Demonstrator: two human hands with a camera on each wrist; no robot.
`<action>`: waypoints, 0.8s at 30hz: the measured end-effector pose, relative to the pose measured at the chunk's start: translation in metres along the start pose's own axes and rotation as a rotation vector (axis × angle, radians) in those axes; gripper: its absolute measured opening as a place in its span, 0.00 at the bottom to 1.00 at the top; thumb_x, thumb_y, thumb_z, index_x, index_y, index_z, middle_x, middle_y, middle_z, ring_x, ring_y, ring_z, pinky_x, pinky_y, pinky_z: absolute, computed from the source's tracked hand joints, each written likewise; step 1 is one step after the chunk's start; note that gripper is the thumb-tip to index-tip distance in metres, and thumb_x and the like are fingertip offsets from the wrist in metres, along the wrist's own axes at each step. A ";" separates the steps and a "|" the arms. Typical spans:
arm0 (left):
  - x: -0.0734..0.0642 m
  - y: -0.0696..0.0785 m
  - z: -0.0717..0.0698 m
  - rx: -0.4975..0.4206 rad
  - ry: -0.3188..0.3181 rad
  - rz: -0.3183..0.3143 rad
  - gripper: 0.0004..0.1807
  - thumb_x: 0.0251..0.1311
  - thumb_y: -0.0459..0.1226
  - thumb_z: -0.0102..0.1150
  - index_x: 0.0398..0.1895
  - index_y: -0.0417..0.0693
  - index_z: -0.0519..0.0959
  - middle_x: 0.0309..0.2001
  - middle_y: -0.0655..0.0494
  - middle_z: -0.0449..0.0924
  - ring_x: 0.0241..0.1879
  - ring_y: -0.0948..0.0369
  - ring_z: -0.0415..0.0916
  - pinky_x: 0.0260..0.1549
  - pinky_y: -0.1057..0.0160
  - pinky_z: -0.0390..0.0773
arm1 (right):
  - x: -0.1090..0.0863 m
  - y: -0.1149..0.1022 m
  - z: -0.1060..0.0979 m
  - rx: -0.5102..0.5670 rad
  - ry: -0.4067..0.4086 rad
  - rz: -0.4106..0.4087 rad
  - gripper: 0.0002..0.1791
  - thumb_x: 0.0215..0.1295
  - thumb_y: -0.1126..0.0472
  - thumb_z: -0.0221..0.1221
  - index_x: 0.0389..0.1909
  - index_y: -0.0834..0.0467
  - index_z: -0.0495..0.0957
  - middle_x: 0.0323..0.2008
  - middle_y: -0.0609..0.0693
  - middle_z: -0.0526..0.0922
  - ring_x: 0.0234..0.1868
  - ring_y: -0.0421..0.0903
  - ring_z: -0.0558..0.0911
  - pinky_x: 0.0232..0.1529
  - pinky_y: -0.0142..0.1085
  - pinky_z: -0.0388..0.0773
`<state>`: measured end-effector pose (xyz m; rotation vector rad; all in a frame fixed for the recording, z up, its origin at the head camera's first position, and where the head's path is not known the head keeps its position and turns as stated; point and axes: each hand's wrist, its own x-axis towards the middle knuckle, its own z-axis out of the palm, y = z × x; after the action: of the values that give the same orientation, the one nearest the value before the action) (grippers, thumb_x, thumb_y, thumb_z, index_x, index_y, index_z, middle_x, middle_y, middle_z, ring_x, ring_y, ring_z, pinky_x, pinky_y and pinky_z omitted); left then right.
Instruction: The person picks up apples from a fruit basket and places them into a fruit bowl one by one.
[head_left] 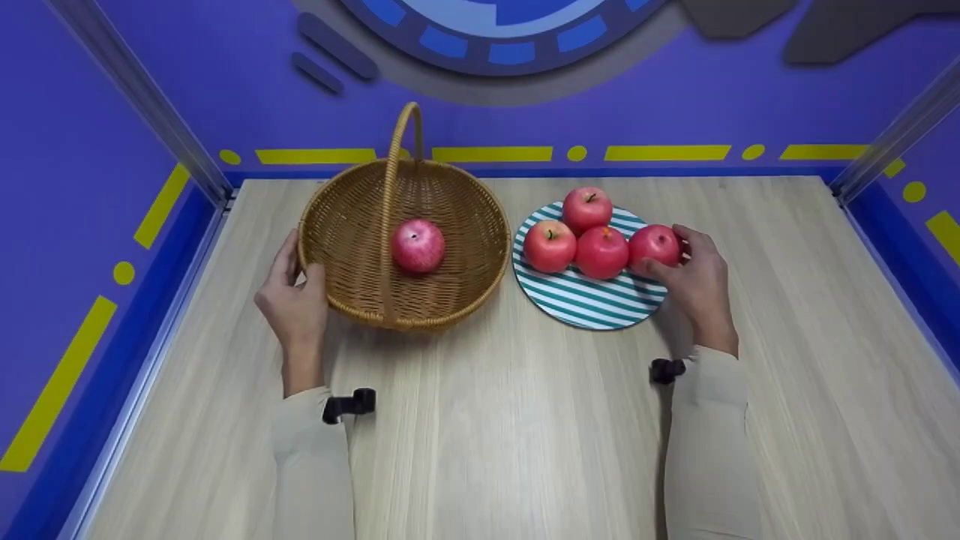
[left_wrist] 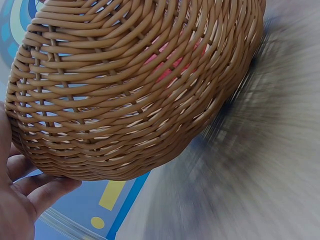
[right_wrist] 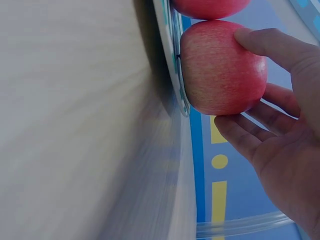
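A wicker basket with a tall handle stands on the left with one red apple inside. My left hand grips its left rim, fingers against the outer weave; the left wrist view shows those fingers below the woven side. On the right, a green-and-white striped plate bears several red apples. My right hand holds the rightmost apple, thumb on one side and fingers on the other. In the right wrist view this apple still touches the plate's surface or sits very close to it.
Other apples on the plate crowd up to the held one. The pale wooden table extends toward me. Blue-purple panels with yellow marks enclose the back and both sides.
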<state>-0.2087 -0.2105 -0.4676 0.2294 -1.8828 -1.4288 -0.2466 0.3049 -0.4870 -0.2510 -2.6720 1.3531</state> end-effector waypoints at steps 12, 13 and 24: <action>0.001 -0.004 0.001 0.024 0.004 0.008 0.28 0.62 0.24 0.58 0.67 0.40 0.81 0.58 0.46 0.86 0.53 0.55 0.87 0.52 0.62 0.85 | 0.002 0.000 0.000 0.014 -0.026 0.047 0.50 0.66 0.59 0.74 0.83 0.61 0.57 0.76 0.64 0.64 0.74 0.63 0.66 0.68 0.57 0.75; 0.001 -0.004 0.001 0.025 0.004 0.011 0.28 0.62 0.24 0.58 0.67 0.39 0.81 0.58 0.46 0.86 0.53 0.55 0.87 0.52 0.62 0.85 | 0.002 0.000 0.000 0.017 -0.025 0.048 0.50 0.66 0.59 0.74 0.83 0.61 0.57 0.76 0.64 0.64 0.74 0.63 0.66 0.68 0.57 0.75; 0.001 -0.004 0.001 0.012 -0.001 -0.005 0.28 0.62 0.23 0.57 0.66 0.39 0.82 0.58 0.45 0.85 0.55 0.53 0.86 0.50 0.64 0.85 | 0.001 0.000 -0.001 0.008 -0.017 0.011 0.48 0.69 0.59 0.72 0.83 0.62 0.57 0.76 0.64 0.64 0.75 0.62 0.65 0.70 0.56 0.73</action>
<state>-0.2107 -0.2117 -0.4705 0.2394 -1.8932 -1.4217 -0.2480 0.3054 -0.4864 -0.2553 -2.6828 1.3749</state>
